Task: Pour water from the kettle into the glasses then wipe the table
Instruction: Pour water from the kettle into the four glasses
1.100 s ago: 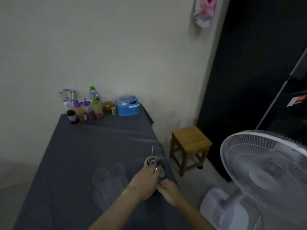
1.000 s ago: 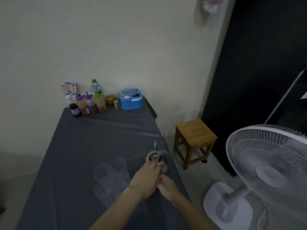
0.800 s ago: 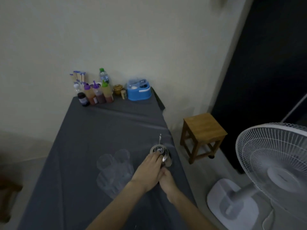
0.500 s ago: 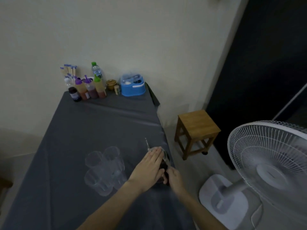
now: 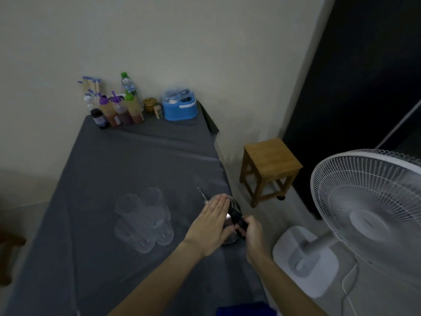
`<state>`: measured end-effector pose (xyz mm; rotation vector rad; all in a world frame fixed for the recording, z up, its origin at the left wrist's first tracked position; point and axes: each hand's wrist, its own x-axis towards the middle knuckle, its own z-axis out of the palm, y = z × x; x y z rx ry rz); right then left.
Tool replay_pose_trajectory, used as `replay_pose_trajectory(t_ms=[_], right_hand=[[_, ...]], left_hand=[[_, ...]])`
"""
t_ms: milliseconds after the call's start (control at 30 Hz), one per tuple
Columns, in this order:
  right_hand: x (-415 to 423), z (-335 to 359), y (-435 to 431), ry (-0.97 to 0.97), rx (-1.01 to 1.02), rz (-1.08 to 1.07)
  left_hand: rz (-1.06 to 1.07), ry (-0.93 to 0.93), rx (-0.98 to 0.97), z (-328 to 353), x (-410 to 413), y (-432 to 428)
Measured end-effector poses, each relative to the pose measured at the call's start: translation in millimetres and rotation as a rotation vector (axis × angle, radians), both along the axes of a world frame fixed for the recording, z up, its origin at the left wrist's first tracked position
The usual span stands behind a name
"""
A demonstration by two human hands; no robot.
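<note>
A small metal kettle [image 5: 234,205] with a thin spout [image 5: 202,195] pointing up and left stands near the right edge of the grey-covered table [image 5: 127,165]. My left hand [image 5: 211,226] lies flat on the kettle's lid, fingers together. My right hand [image 5: 250,229] is closed around the kettle's black handle [image 5: 235,216]. Several clear glasses [image 5: 143,218] stand bunched together just left of the kettle. A blue cloth [image 5: 245,310] shows at the bottom edge.
Sauce bottles [image 5: 118,110], a water bottle [image 5: 128,84] and a blue container [image 5: 180,107] line the table's far end by the wall. A wooden stool [image 5: 270,166] and a white standing fan [image 5: 369,208] stand on the floor to the right.
The kettle has tipped a little, its spout now leaning left. My left hand flattened over the lid and my right hand closed on the handle. The view shifted downward.
</note>
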<state>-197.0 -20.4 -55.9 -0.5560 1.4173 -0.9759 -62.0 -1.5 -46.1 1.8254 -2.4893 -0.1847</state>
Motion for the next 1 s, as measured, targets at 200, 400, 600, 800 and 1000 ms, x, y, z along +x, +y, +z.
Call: replay_pose_trajectory(t_ms=[200,400,600,800,1000], right_hand=[[-1.1,4.2,-1.1,0.017,0.012,-0.029],[-0.7,38.7,-0.5,0.117,-0.083,0.071],[5.3,77.5,4.1,0.267,-0.202,0.186],[20.6,104.7,19.8,0.351,-0.246,0.233],[37.9,117.9,27.4,0.494,-0.285,0.281]], left_hand=[[0.005,-0.017,0.045,19.2,6.1,4.9],[0.067,0.071,-0.049,43.3,6.2,26.4],[0.167,0.221,-0.081,66.9,11.4,51.6],[0.217,0.323,-0.103,77.4,19.9,67.8],[0.245,0.393,-0.084,79.5,36.2,81.6]])
